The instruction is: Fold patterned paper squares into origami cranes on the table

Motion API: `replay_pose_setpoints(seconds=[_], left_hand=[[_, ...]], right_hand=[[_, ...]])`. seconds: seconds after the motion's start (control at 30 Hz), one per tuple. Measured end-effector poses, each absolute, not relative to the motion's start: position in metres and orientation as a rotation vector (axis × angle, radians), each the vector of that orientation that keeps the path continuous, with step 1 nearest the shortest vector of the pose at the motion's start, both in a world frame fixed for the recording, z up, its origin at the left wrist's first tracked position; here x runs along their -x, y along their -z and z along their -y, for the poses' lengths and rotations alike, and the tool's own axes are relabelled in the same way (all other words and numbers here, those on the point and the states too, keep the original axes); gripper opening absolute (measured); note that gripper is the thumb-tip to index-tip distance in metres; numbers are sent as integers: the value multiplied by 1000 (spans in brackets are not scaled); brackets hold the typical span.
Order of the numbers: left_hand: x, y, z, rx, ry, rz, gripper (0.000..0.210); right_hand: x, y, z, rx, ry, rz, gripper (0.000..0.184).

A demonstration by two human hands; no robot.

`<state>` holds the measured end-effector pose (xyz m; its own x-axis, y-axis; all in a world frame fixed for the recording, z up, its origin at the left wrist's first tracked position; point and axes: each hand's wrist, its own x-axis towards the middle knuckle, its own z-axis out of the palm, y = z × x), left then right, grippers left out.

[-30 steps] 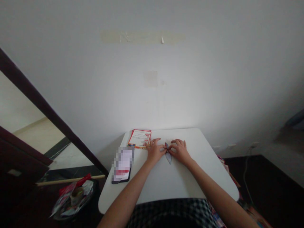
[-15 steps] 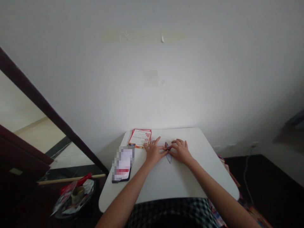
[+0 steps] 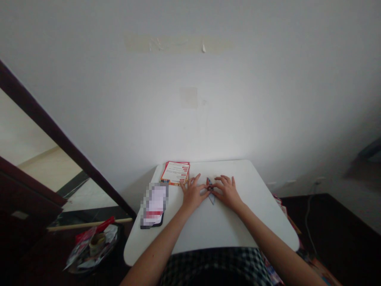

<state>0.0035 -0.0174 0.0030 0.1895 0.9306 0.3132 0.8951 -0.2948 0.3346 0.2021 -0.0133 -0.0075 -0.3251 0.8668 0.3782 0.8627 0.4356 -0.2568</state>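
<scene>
At the far left a dark wooden frame (image 3: 56,131) ran slantwise down beside the wall, and below it a pale stick (image 3: 64,227) lay across the floor. Next to that stood a bin (image 3: 118,238), filled with crumpled wrappers, something red and a round roll (image 3: 97,244). Then came the white table (image 3: 214,228), pushed up against the wall (image 3: 253,99). On its left side lay a phone (image 3: 154,206), its screen blurred out, and just beyond it a small stack of printed cards (image 3: 175,172) with red edges.

The left hand (image 3: 193,193) came next, its outer fingers spread near the cards, its thumb and forefinger clamped on a small piece of folded paper (image 3: 212,198). That paper sat near the middle of the table, between the two hands, one pointed end toward the wall and the other toward the person. From the other side the right hand (image 3: 228,192) pinched it too, the remaining fingers loosely curved. The fingertips hid the paper's middle. Farther right, a thin cord (image 3: 307,218) hung down near the wall.
</scene>
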Motion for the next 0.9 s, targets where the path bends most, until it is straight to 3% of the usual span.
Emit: replay_pose_setpoints(seconds=[0.33,0.9], left_hand=[[-8,-7,12,-2348,-675,-1850,25],[-5,-8,23,-2304,-575,-1919,44]], right_hand=[[-197,9,11,1573,-15,2181,25],[-201,8,14,1510,-2,2260,33]])
